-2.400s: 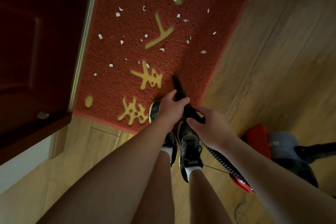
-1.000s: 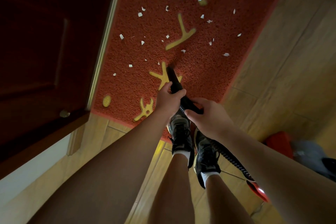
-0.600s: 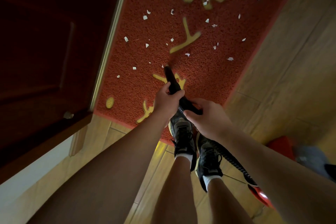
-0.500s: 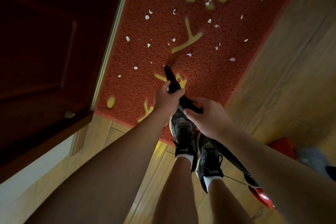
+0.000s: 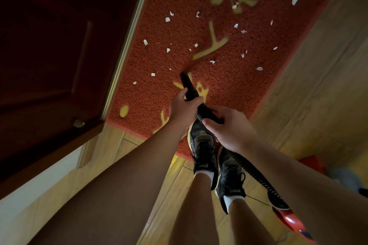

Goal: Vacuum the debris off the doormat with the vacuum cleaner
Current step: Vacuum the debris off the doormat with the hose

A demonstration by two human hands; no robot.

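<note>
A red doormat (image 5: 235,89) with yellow characters lies on the wooden floor, strewn with several white paper scraps (image 5: 167,19). A black vacuum nozzle (image 5: 187,85) points down at the mat's near middle, its tip beside a yellow character. My left hand (image 5: 184,108) grips the nozzle low down. My right hand (image 5: 227,125) grips the black handle just behind, where the ribbed hose (image 5: 256,177) starts. The hose runs back right to the red vacuum body (image 5: 288,219).
A dark red door (image 5: 59,55) stands open along the mat's left edge, with a metal threshold strip (image 5: 127,40). My black shoes (image 5: 203,145) stand on the mat's near edge. Wooden floor (image 5: 318,65) spreads to the right.
The nozzle tip has moved forward and left across the mat, from its near right part to the yellow character. Scraps near the tip are gone. Both hands keep their grip.
</note>
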